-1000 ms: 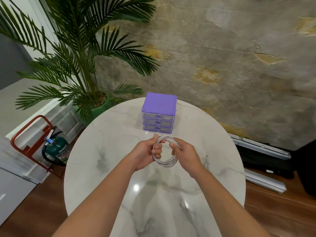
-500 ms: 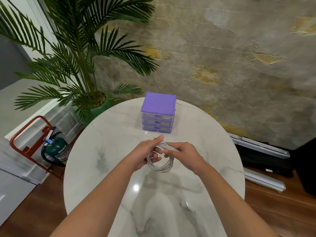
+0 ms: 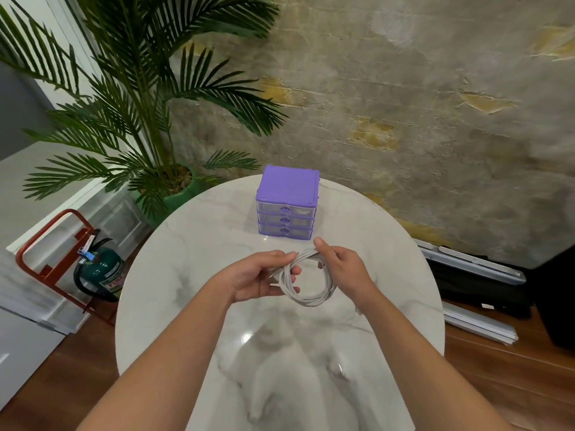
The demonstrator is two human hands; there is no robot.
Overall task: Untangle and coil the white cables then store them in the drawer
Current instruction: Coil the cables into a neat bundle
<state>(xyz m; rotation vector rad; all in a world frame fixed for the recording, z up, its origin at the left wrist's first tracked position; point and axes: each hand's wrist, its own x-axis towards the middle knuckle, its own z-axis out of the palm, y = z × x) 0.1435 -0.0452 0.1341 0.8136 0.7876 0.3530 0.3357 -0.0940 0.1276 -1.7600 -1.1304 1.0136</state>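
Observation:
A white cable coil hangs in a round loop between my hands, above the round marble table. My left hand grips the coil's left side, fingers curled round the strands. At the coil's upper right my right hand pinches the strands between thumb and fingers. Beyond the hands, at the table's far edge, stands a purple drawer unit with three clear drawers, all closed. A thin piece of white cable shows on the table just right of my right wrist.
A potted palm in a green pot stands behind the table's left side. A green fire extinguisher in a red stand sits on the floor at left. Metal rails and dark cases lie on the floor at right, along the wall.
The coil has been opened into a wider loop and shifted slightly right. My right hand moved from the coil's middle to its upper right. My left hand keeps its grip.

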